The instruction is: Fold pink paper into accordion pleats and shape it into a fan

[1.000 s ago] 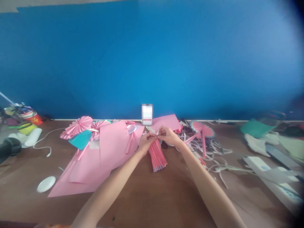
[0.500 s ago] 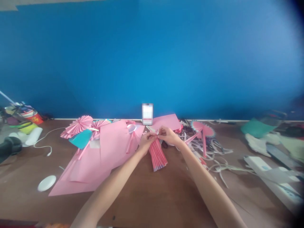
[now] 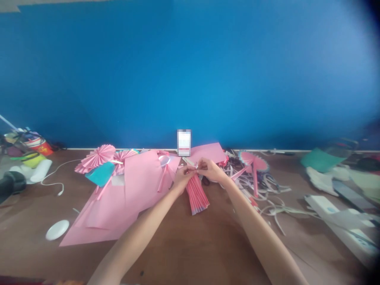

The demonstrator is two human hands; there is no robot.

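A pleated pink paper fan (image 3: 198, 194), partly folded, hangs down toward me with its purplish-edged end lowest. My left hand (image 3: 184, 175) pinches its narrow top end from the left. On the other side, the fingertips of my right hand (image 3: 208, 169) are pinched together at the same end, with a small white bit showing between the hands; what it is I cannot make out. Just beyond the hands lies a pink paper sheet (image 3: 209, 152). To the left, large pink sheets (image 3: 142, 178) overlap on the table.
Finished-looking pink fans lie at left (image 3: 99, 157) and at right (image 3: 253, 162), the latter on a tangle of pale paper strips (image 3: 271, 184). A white power strip (image 3: 341, 221) is at far right, a white round disc (image 3: 57, 230) at left. A blue wall (image 3: 184, 71) stands behind the table.
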